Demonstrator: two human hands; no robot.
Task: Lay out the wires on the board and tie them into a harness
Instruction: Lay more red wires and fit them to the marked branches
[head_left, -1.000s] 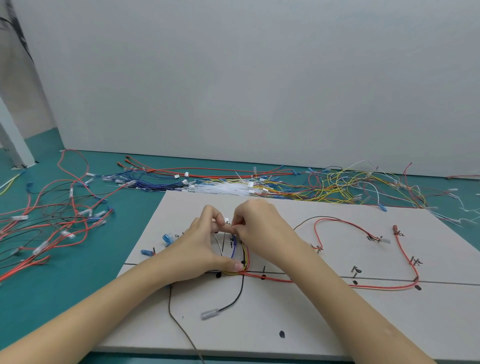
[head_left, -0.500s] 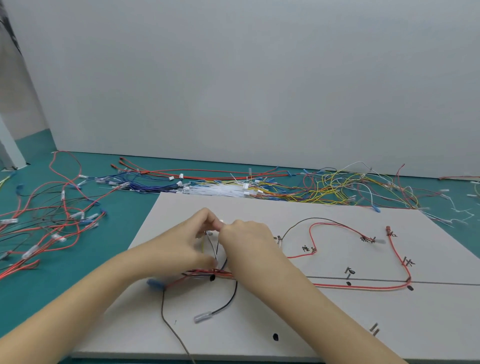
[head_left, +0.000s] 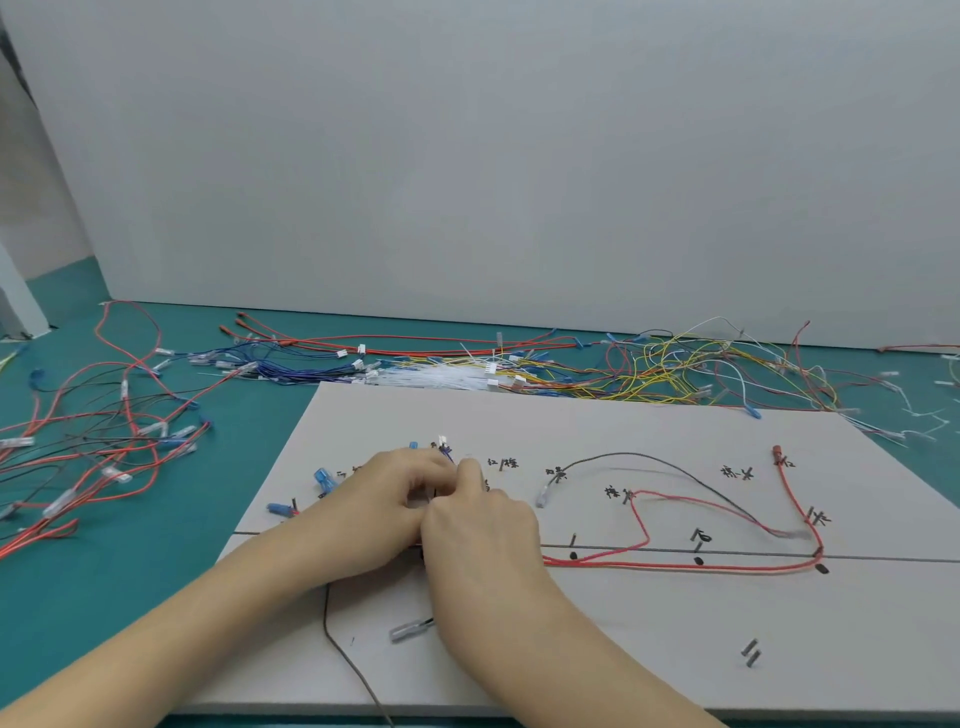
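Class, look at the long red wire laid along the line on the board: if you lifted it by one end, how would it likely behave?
The red wire would probably droop and trail, since it already lies in loose curves on the board. It looks thin, so likely very light. Its end terminal might snag the black wire crossing nearby.

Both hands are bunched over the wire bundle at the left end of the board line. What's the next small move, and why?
Probably cinch the tie at that junction. The left hand and right hand meet fingertip to fingertip over the bundle, hiding it, while the red wires already lie along the line on the board.
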